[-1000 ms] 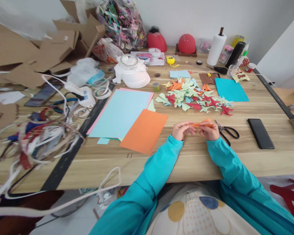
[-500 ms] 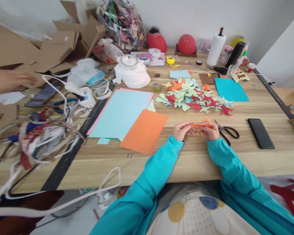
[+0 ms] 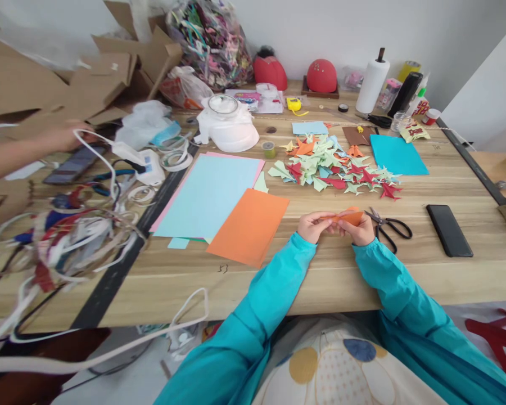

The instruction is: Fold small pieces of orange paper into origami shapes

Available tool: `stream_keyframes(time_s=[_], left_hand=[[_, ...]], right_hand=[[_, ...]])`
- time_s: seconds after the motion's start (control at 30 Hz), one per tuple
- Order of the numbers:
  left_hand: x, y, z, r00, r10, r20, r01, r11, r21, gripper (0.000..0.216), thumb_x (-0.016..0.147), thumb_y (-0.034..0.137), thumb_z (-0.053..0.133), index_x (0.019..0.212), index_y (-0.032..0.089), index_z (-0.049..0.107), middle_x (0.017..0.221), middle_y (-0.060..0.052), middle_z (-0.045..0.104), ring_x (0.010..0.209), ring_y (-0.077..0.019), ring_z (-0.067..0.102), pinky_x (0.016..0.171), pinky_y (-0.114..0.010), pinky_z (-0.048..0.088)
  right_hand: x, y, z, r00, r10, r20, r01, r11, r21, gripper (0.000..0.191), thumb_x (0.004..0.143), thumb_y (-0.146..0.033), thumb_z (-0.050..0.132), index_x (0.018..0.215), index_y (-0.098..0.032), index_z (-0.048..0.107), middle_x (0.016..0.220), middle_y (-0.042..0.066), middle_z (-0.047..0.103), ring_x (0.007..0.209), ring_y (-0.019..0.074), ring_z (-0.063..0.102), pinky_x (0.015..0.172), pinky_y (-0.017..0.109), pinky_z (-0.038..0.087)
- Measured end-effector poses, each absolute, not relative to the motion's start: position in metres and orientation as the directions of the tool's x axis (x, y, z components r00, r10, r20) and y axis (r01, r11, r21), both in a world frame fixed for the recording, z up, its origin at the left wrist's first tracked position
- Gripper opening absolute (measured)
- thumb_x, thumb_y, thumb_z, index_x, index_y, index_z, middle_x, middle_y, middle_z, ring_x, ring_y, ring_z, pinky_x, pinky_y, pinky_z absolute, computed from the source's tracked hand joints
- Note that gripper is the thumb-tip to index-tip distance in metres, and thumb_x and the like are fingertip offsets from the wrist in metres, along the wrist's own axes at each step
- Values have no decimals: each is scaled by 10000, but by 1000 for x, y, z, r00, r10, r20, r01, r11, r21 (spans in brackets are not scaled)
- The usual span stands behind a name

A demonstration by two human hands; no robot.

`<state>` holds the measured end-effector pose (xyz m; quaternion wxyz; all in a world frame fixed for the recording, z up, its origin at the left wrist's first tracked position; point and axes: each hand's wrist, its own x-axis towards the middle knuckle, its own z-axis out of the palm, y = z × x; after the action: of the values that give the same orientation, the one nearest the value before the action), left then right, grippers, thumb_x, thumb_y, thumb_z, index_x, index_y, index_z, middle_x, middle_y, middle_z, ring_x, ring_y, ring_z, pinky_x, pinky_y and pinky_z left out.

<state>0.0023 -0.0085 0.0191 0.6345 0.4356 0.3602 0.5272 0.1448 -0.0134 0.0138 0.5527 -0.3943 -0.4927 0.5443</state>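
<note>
Between my two hands is a small folded piece of orange paper [image 3: 353, 217], held just above the wooden table. My left hand [image 3: 313, 226] pinches its left end. My right hand [image 3: 360, 229] grips it from the right, with thumb and fingers pressed together; part of the paper is hidden behind the fingers. Close to the right hand lie black-handled scissors [image 3: 391, 226]. Beyond the hands is a heap of folded paper figures [image 3: 324, 163] in green, red, orange and blue. Left of my hands, an orange sheet [image 3: 248, 228] overlaps a stack of light blue and pink sheets [image 3: 208, 194].
A black phone [image 3: 449, 230] lies at the right. At the left, another person's hand [image 3: 73, 135] reaches over cables and a white power strip [image 3: 147, 167]. A white cap [image 3: 231, 129], a thread spool [image 3: 269, 149] and a turquoise sheet [image 3: 398, 154] are farther back.
My right hand has shifted slightly left, closer to my left hand, and the orange paper has turned, showing a broader face. The other person's hand has moved to the right over the cables.
</note>
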Motion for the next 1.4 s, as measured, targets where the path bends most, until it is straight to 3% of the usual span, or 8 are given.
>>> stream_keyframes(time_s=[0.37, 0.7, 0.93, 1.1, 1.23, 1.4], left_hand=[[4, -8, 12, 196, 981, 9, -423, 76, 903, 193, 565, 244, 714, 690, 122, 632, 585, -29, 670, 418, -127, 575, 425, -245, 465], [2, -9, 17, 274, 961, -37, -491, 173, 854, 196, 496, 235, 757, 600, 123, 635, 582, -36, 668, 428, -140, 581, 436, -264, 462], [2, -10, 17, 279, 960, -27, -516, 174, 839, 425, 554, 258, 737, 931, 132, 586, 685, -43, 683, 513, -147, 608, 530, -286, 480], [7, -10, 16, 344, 933, -104, -532, 285, 797, 324, 571, 318, 726, 783, 95, 624, 657, -59, 666, 508, -134, 594, 501, -256, 453], [9, -10, 14, 334, 939, -84, -516, 257, 817, 308, 577, 339, 719, 752, 96, 647, 669, -62, 665, 527, -128, 588, 495, -251, 448], [9, -9, 11, 296, 943, -152, -519, 292, 803, 308, 530, 339, 737, 684, 91, 639, 549, -37, 633, 423, -108, 541, 425, -237, 413]], right_hand=[[146, -13, 15, -100, 994, 35, -273, 6, -962, 148, 598, -248, 721, 721, -189, 665, 567, 5, 644, 383, 116, 522, 362, 247, 409], [146, -15, 21, -95, 983, 158, -317, 120, -941, 80, 567, -171, 731, 633, -180, 685, 594, 18, 651, 419, 114, 547, 350, 227, 405], [148, -13, 21, -26, 988, 153, -329, 136, -935, 80, 580, -191, 729, 645, -186, 684, 563, 1, 639, 386, 106, 533, 356, 228, 403], [148, -11, 18, -8, 988, 156, -330, 144, -933, 84, 580, -166, 726, 648, -184, 680, 579, -2, 638, 380, 100, 527, 349, 225, 397], [146, -12, 17, -23, 991, 133, -313, 120, -942, 102, 571, -214, 736, 638, -174, 669, 594, 3, 634, 405, 106, 536, 355, 233, 407], [147, -13, 19, -25, 987, 160, -191, 152, -970, 110, 579, -240, 733, 638, -178, 663, 592, 2, 630, 423, 106, 531, 389, 251, 427]])
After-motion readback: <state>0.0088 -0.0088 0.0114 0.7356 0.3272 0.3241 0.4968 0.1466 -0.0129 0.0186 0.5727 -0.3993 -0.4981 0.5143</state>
